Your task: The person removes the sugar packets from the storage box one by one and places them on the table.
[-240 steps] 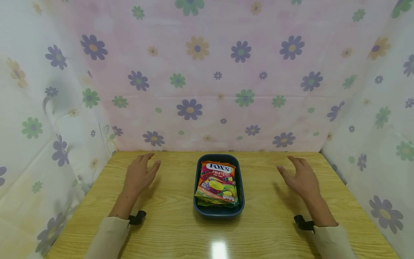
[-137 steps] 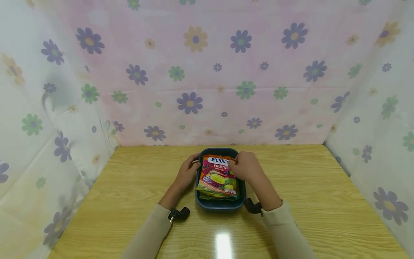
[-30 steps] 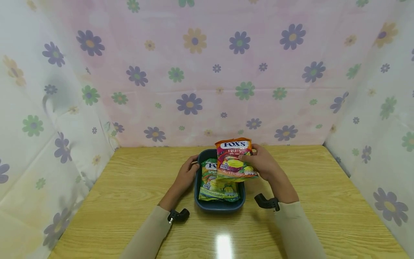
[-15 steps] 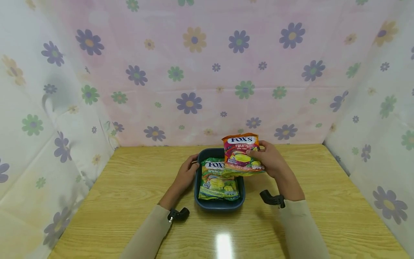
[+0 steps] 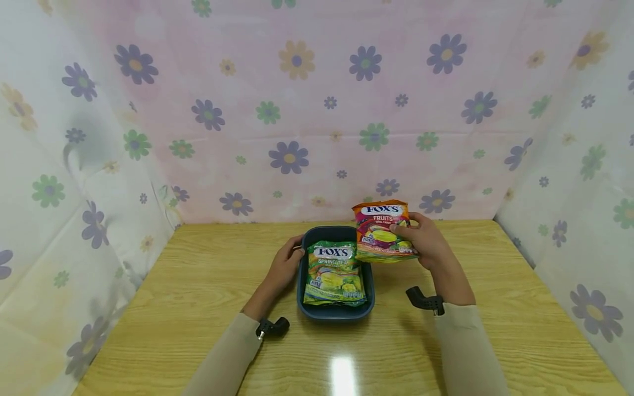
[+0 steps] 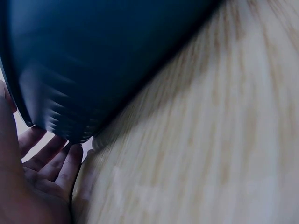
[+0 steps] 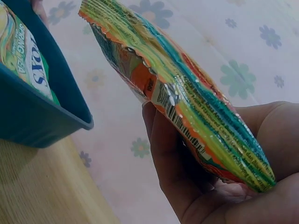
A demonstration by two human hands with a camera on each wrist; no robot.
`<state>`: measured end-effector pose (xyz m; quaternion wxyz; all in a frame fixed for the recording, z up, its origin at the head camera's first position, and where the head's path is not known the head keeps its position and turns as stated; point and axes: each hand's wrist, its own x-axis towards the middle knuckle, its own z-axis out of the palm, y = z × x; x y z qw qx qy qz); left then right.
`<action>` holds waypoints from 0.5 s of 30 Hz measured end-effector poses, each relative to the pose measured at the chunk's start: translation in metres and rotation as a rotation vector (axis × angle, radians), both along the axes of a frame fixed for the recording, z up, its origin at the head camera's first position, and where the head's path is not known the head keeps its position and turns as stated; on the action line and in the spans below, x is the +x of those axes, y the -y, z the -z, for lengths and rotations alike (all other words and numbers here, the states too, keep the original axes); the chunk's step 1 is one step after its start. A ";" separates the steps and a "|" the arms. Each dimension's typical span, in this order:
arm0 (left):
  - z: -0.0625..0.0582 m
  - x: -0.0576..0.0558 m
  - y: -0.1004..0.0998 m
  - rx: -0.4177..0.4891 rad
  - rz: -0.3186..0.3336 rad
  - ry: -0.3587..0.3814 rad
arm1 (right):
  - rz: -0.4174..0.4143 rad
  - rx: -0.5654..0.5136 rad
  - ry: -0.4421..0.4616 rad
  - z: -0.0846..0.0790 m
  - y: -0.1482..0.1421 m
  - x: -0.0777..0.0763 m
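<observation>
Dark blue tub [image 5: 337, 315]: it stands on the wood-grain table [image 5: 198, 286], and the left hand [image 5: 282, 270] is at its far-left corner, I judge to hold it steady while the other hand works.
Left hand: its fingers are nearly straight and a little spread, touching the outer wall; it seems a light support rather than a firm hold.
Fruits packet [image 5: 377, 220]: it is in the air, tilted, near the far-right corner of the tub, its printed front facing the head camera.
Right hand [image 5: 427, 242]: it pinches the right side of this packet, thumb on the front and other fingers behind; probably the edge is the easiest place to hold such a soft bag.
Spring Tea packet [image 5: 333, 275]: it lies face up inside the tub, which seems to fit it closely; whether more is below, I cannot tell.
Right wrist view: only here we see the back of the Fruits packet, with a barcode [image 7: 180, 120], and the fingers behind it.
Left wrist view: it shows the fingertips [image 6: 73, 151] against the tub's outer wall, which the head view mostly hides.
</observation>
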<state>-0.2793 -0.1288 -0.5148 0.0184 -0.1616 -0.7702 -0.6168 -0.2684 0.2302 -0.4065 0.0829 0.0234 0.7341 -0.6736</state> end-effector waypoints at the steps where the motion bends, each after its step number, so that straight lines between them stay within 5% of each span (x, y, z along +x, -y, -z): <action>1: 0.000 0.000 0.000 -0.002 -0.004 0.002 | 0.005 0.003 0.000 0.000 -0.001 0.000; 15: 0.004 -0.002 0.000 -0.012 -0.030 -0.007 | 0.046 -0.006 0.010 0.008 -0.022 -0.003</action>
